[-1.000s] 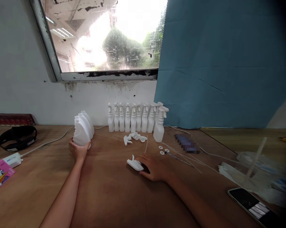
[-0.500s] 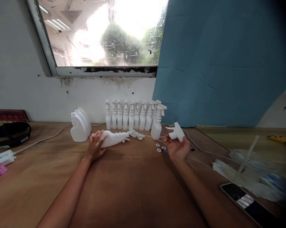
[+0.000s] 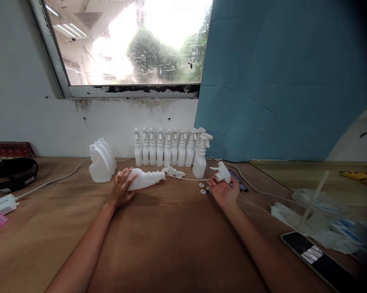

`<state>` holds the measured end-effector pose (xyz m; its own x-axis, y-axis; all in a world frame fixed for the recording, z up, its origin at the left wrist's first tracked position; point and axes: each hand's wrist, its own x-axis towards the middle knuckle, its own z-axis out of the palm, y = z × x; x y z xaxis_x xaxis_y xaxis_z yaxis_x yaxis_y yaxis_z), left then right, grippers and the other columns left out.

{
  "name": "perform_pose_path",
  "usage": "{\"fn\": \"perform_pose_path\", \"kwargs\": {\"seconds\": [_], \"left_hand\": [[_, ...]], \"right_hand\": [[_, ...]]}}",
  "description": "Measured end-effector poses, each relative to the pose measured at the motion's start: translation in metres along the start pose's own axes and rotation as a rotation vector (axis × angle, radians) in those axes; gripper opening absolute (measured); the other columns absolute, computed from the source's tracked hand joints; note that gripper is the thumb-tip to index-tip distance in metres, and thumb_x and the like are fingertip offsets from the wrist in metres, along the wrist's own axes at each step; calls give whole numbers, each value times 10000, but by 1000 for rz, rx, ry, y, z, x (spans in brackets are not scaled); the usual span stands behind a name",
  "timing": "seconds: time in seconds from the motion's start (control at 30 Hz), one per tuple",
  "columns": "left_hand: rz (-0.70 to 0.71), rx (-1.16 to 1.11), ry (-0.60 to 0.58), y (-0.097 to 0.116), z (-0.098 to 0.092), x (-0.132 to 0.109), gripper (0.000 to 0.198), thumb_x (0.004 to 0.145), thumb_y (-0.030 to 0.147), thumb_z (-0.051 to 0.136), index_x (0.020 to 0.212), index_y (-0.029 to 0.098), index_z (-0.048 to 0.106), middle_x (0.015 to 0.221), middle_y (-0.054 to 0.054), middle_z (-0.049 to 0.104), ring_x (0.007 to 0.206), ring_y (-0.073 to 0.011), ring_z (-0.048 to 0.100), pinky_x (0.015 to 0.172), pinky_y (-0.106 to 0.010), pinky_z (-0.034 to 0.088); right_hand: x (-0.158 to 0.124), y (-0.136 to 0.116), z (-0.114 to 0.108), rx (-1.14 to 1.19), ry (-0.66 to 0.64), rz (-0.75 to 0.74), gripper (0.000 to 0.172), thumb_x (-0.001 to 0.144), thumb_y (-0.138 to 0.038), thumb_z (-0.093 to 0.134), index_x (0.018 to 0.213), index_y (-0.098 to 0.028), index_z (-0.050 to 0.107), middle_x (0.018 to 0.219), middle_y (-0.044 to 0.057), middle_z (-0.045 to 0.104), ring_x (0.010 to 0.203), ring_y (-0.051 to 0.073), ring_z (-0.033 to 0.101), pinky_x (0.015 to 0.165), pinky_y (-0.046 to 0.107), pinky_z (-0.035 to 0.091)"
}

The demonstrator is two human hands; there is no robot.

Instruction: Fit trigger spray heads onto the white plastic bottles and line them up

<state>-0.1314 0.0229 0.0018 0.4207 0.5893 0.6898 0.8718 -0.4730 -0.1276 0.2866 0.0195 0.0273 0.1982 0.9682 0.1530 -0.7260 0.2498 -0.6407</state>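
My left hand point(image 3: 124, 187) is wrapped round a white plastic bottle point(image 3: 145, 178) that lies on its side, its open neck pointing right. Just past the neck lie several white trigger sprayer parts point(image 3: 173, 172). In my right hand point(image 3: 226, 192), palm turned up, the fingers hold a white trigger spray head point(image 3: 222, 172) above the table. Small white ring washers point(image 3: 202, 191) lie on the wood left of that hand. A row of white spray bottles point(image 3: 167, 150) with heads on stands upright against the wall, one spray bottle point(image 3: 199, 160) set forward of it.
Uncapped white bottles point(image 3: 101, 165) stand at the left. On the right are thin tubes point(image 3: 247, 203), a phone point(image 3: 240, 182), a nearer phone point(image 3: 314, 258) and clear plastic bags point(image 3: 311, 228). A cable point(image 3: 55, 177) leads to a power strip point(image 3: 5, 204) beside a black strap point(image 3: 14, 175).
My right hand has lowered slightly and turned its palm further up, tilting the spray head. The phone behind it shows more. My left hand stays on the bottle.
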Motion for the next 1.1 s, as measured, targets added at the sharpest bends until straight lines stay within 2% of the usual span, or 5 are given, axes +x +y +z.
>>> {"fn": "perform_pose_path", "kwargs": {"seconds": [0.27,0.47,0.6,0.87,1.1], "left_hand": [[39,-39,6,4,-1,1,678,732,208,572,1373,216,354,1489,-130,273,1378,-318,214,1109,-551,171],[129,-118,-20,23,-5,7,733,730,228,580,1415,243,319,1505,-115,239,1367,-328,222,1094,-557,183],[196,-165,-49,36,-5,11,783,705,250,607,1430,260,311,1515,-107,221,1354,-354,229,1082,-574,173],[239,-160,-91,50,-6,13,761,713,225,585,1427,269,326,1516,-104,228,1346,-347,248,1081,-560,160],[251,-184,-96,56,-8,14,774,706,218,587,1430,268,319,1507,-105,251,1337,-350,258,1077,-560,153]], "right_hand": [[-4,8,0,5,-43,70,325,768,-472,439,866,-206,596,744,36,605,587,159,504,611,350,486],[-19,26,12,-84,-227,295,250,706,-366,562,885,-217,651,1051,78,667,848,230,600,729,368,490],[-26,42,14,-204,-240,389,148,680,-259,662,818,-204,664,992,46,673,836,206,605,697,330,482],[-27,57,7,-592,-286,355,438,572,-159,794,985,-179,650,887,39,686,764,190,616,658,296,470],[-28,61,3,-552,-324,257,459,649,-245,755,1064,-216,558,850,0,645,708,156,573,606,271,428]]}}
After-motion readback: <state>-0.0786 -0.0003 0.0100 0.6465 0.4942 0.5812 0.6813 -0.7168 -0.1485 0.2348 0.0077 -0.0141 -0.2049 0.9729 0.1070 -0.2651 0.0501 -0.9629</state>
